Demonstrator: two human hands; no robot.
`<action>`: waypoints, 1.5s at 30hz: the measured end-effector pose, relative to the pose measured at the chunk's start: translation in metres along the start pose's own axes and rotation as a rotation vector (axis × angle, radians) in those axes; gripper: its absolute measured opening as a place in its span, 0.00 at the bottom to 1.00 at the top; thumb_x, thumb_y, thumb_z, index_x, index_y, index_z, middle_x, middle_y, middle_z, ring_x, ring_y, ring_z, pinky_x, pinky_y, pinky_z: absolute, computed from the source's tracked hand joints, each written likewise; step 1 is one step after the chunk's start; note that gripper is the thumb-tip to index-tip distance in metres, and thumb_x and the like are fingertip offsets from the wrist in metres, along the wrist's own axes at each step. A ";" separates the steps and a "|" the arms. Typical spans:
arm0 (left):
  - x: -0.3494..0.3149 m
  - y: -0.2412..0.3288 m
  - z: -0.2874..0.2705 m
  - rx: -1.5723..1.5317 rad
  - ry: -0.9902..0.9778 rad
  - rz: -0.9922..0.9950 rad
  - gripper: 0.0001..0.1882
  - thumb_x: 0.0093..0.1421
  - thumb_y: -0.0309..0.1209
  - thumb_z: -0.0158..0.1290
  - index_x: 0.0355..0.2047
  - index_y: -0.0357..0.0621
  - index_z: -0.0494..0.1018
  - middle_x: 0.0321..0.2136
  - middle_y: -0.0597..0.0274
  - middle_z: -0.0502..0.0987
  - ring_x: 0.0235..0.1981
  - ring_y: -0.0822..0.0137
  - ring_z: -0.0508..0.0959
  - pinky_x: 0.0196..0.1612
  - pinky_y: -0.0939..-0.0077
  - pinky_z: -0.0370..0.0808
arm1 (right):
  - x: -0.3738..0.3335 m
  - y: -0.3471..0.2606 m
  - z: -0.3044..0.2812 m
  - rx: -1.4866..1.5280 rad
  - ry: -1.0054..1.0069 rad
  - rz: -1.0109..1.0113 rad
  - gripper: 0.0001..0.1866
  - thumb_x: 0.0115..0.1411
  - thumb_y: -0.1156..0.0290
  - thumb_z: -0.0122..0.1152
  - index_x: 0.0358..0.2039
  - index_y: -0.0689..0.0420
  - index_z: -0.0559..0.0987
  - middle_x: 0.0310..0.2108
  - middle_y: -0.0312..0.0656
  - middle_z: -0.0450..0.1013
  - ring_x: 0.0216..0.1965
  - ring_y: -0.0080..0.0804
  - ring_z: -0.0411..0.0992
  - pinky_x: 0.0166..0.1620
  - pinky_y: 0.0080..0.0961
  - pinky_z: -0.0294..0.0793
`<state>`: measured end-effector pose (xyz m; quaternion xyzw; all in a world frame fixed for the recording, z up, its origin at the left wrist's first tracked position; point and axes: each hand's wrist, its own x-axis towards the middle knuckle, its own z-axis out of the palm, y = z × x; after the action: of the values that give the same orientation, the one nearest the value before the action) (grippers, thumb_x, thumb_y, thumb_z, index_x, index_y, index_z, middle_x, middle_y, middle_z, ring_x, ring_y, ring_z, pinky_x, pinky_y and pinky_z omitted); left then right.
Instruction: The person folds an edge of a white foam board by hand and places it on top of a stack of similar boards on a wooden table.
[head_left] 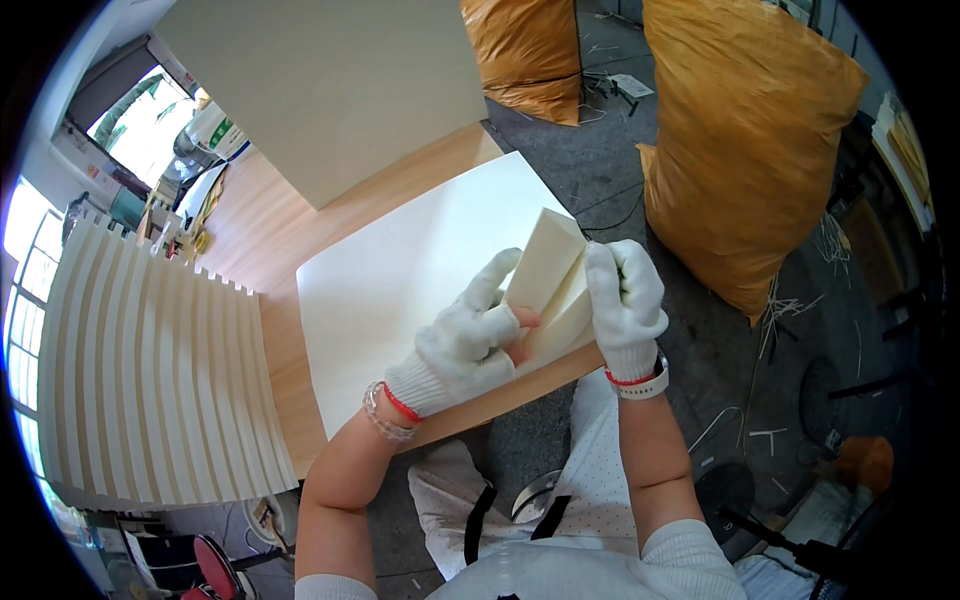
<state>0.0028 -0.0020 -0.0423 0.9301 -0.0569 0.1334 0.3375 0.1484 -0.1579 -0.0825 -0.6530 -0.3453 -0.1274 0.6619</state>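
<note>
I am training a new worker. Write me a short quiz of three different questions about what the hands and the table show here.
1. True or false: both hands wear white knit gloves.
2. What do the left hand and the right hand hold together? A) a folded cream card piece B) a metal tool C) a brown bag
3. Fill in: the fanned row of cream sheets lies at the person's ____ side.

Key
1. True.
2. A: the folded cream card piece, held above the flat cream sheet on the wooden table.
3. Left.
</note>
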 end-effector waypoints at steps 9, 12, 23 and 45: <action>-0.002 0.001 0.005 0.006 0.079 -0.036 0.21 0.47 0.22 0.68 0.43 0.51 0.79 0.70 0.38 0.56 0.54 0.41 0.78 0.53 0.61 0.80 | -0.004 0.003 -0.004 0.020 -0.032 0.016 0.09 0.66 0.73 0.62 0.29 0.62 0.75 0.26 0.41 0.71 0.27 0.32 0.70 0.31 0.31 0.68; -0.001 0.003 0.005 0.042 0.079 -0.025 0.21 0.49 0.20 0.63 0.44 0.52 0.79 0.69 0.38 0.58 0.54 0.41 0.78 0.52 0.60 0.80 | -0.004 0.004 -0.007 0.035 -0.060 0.011 0.10 0.66 0.72 0.63 0.29 0.61 0.74 0.26 0.40 0.70 0.26 0.30 0.69 0.31 0.30 0.68; -0.001 0.004 0.002 -0.022 0.025 -0.050 0.21 0.45 0.20 0.71 0.40 0.46 0.78 0.70 0.38 0.55 0.58 0.40 0.75 0.56 0.61 0.77 | -0.003 0.005 0.001 0.053 0.010 0.067 0.10 0.66 0.73 0.63 0.28 0.61 0.75 0.24 0.39 0.72 0.25 0.26 0.69 0.29 0.28 0.68; -0.020 0.009 0.026 0.622 0.270 0.259 0.32 0.54 0.32 0.62 0.60 0.43 0.68 0.46 0.55 0.77 0.39 0.56 0.81 0.39 0.63 0.79 | -0.040 -0.012 -0.008 -0.380 -0.618 -0.328 0.13 0.55 0.74 0.63 0.42 0.62 0.82 0.37 0.51 0.79 0.42 0.52 0.77 0.48 0.47 0.76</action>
<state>-0.0127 -0.0257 -0.0618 0.9473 -0.0858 0.3077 0.0233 0.1144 -0.1784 -0.0977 -0.7076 -0.5983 -0.0905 0.3650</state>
